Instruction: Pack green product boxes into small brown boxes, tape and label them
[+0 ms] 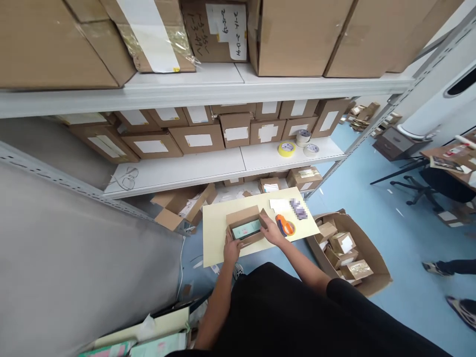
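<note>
On a pale yellow board (215,218) stands a small brown cardboard box (241,217) with its flaps up. Inside lies a mint-green box (246,229) with a pinkish mark. My left hand (231,249) grips the near left corner of the cardboard box. At the other end, my right hand (271,232) holds the right flap. To the right of it, an orange tape dispenser (285,225) lies on the board. Behind the dispenser are a white paper (279,205) and a purplish item, blurred out (298,209).
Shelves (208,168) with labelled cartons rise in front. Tape rolls (286,149) sit on the middle shelf. An open carton (182,206) is at the left; a large carton (372,282) of small parcels stands on the floor at right. Another person's feet (461,310) show at far right.
</note>
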`<state>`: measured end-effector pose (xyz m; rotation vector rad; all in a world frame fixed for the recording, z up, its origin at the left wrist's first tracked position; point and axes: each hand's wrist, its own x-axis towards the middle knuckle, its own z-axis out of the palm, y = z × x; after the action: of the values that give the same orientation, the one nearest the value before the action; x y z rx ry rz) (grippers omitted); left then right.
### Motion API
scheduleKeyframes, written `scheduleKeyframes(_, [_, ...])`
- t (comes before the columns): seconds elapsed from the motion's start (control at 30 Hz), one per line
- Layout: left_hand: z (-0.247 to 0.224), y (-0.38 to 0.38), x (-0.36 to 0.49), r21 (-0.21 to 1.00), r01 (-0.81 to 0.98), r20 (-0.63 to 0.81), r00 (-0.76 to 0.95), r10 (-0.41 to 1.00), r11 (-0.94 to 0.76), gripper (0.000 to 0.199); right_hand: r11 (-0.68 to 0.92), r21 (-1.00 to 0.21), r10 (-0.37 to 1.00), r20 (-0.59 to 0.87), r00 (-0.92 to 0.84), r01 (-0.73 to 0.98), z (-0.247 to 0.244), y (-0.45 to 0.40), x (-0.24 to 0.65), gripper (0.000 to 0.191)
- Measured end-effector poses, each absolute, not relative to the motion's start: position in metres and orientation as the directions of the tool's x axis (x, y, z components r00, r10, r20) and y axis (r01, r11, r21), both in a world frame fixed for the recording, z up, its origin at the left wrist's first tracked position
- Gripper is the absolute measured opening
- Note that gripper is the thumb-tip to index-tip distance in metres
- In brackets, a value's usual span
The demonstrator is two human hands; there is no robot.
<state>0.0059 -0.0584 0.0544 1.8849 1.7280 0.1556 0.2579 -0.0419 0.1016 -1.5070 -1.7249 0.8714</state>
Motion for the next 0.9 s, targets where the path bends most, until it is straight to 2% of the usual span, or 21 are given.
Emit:
scheduleKeyframes(0.17, [0.076, -0.146, 0.042, 0.538, 0.843, -0.029, 0.043, 0.999, -0.021, 0.019, 0.195, -0.838, 0.975, 0.110, -0.192, 0.510, 0.108, -0.070, 0.285, 0.062])
scheduleKeyframes(0.23, [0.083, -0.181, 0.057, 0.535, 0.845, 0.028, -0.010, 1.000, -0.006, 0.017, 0.226, -0.844, 0.967, 0.134, -0.216, 0.486, 0.107, -0.084, 0.297, 0.062])
scheduleKeyframes(0.53, [0.108, -0.322, 0.106, 0.470, 0.865, -0.011, -0.196, 0.981, 0.178, 0.019, 0.309, -0.850, 0.904, 0.123, -0.409, 0.428, 0.110, -0.167, 0.321, 0.057])
scheduleKeyframes(0.7, [0.119, -0.390, 0.112, 0.437, 0.880, 0.020, -0.217, 0.976, 0.187, 0.014, 0.410, -0.826, 0.800, 0.122, -0.588, 0.387, 0.138, -0.203, 0.297, 0.050])
scheduleKeyframes(0.9, [0.116, -0.470, 0.110, 0.484, 0.807, 0.063, -0.419, 0.906, 0.339, 0.011, 0.531, -0.796, 0.629, 0.141, -0.764, 0.290, 0.160, -0.244, 0.247, 0.049])
